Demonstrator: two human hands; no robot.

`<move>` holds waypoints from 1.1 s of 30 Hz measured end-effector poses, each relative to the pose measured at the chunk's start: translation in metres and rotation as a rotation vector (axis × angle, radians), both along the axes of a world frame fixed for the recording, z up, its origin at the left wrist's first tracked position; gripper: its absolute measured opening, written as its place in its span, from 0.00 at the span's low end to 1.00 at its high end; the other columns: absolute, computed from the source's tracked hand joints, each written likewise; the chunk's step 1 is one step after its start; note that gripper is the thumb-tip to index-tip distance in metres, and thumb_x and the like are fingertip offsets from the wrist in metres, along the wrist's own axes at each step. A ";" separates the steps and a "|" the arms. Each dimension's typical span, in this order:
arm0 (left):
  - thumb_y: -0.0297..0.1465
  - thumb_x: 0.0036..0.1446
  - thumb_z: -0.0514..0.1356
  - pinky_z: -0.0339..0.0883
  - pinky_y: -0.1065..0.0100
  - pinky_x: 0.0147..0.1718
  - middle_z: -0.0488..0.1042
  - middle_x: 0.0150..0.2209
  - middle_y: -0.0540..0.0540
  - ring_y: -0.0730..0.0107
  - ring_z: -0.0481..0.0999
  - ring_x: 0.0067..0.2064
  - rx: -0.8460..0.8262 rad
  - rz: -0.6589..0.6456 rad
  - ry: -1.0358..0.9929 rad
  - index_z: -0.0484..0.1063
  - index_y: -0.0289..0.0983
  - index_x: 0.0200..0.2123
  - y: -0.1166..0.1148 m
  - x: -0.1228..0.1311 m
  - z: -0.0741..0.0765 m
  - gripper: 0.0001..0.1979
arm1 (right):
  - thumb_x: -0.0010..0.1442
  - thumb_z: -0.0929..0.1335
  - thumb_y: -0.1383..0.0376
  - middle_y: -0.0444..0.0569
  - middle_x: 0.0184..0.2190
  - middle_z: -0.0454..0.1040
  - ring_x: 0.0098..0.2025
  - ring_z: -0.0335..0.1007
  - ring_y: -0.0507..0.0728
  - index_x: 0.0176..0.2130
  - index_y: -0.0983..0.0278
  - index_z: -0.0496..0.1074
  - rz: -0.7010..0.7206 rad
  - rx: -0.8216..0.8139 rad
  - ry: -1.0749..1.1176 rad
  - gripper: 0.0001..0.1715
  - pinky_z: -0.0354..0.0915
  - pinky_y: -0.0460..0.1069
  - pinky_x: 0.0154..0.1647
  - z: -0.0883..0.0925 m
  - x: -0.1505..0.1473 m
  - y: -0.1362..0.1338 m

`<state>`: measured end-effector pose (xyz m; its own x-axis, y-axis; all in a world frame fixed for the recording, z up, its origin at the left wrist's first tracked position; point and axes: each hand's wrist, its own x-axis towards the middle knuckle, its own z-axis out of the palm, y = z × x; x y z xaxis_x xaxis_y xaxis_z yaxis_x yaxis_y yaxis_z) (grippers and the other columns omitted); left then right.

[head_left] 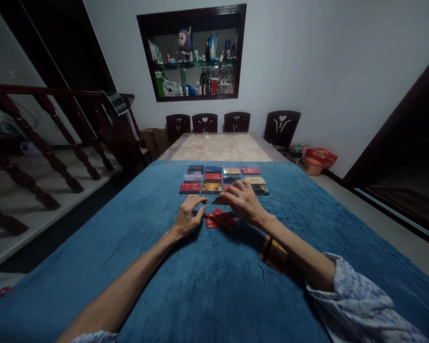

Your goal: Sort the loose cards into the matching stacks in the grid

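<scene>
My right hand (241,200) is closed on a card (219,200), whose pale, tilted edge sticks out to the left of the fingers. My left hand (190,215) rests just above the cloth with thumb and fingers apart and nothing between them. Between and below the hands, several red cards (218,220) lie loosely overlapped. Beyond them stand rows of card stacks, among them a red stack (189,188), a gold stack (212,188) and a cream stack (255,181). My right hand hides part of the nearest row.
A blue cloth (136,267) covers the near table; the bare marble-patterned top (221,145) shows beyond. A gold and black box-like object (272,252) lies under my right forearm. Dark chairs (204,123) line the far end. An orange bucket (315,164) stands on the floor at right.
</scene>
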<state>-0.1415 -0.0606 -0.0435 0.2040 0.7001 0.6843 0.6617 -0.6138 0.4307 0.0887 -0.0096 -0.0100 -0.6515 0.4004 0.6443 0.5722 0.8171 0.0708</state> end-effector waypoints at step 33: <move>0.19 0.54 0.57 0.71 0.62 0.47 0.75 0.38 0.48 0.68 0.76 0.40 -0.101 0.050 0.011 0.71 0.38 0.48 0.008 -0.003 -0.016 0.19 | 0.65 0.67 0.68 0.53 0.40 0.78 0.44 0.67 0.59 0.47 0.62 0.74 0.014 -0.195 0.061 0.11 0.58 0.52 0.46 -0.038 0.003 0.021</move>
<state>-0.1448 -0.0524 -0.0591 0.1743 0.7750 0.6074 0.6952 -0.5337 0.4815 0.0922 0.0118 -0.0482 -0.6201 0.5125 0.5940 0.5591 0.8198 -0.1237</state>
